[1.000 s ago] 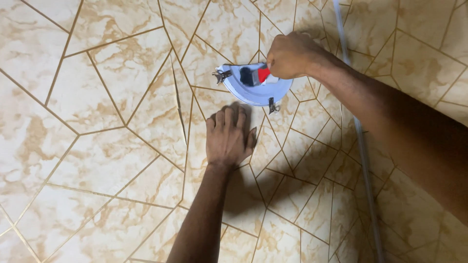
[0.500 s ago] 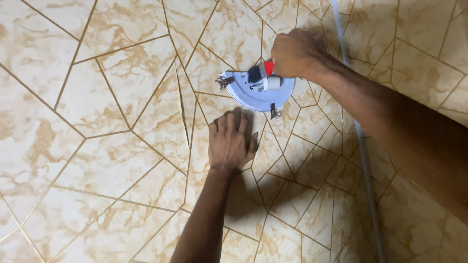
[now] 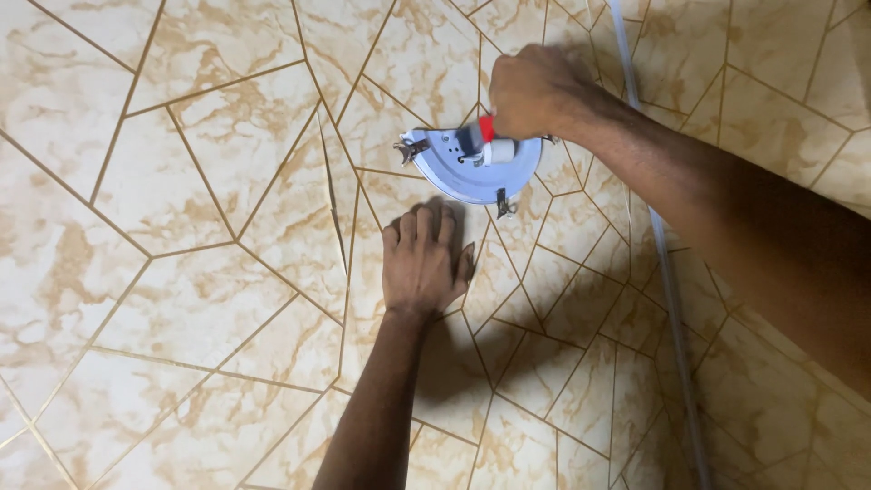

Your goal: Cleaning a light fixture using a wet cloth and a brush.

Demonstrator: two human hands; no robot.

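A round white light fitting (image 3: 454, 177) with metal spring clips at its left and lower edges hangs half out of a marbled panel surface. My right hand (image 3: 535, 91) is closed around a tool with a red and black tip (image 3: 481, 136) that points at the fitting's back. My left hand (image 3: 422, 259) lies flat on the panel just below the fitting, fingers spread and empty.
The surface is cream and tan marble-pattern panelling (image 3: 200, 236) crossed by thin gold lines. A pale thin conduit (image 3: 667, 263) runs from the top edge down to the lower right, passing behind my right forearm.
My right hand has shifted slightly left and up with the tool, whose red tip now sits closer to the fitting's centre. My left hand stays flat in place.
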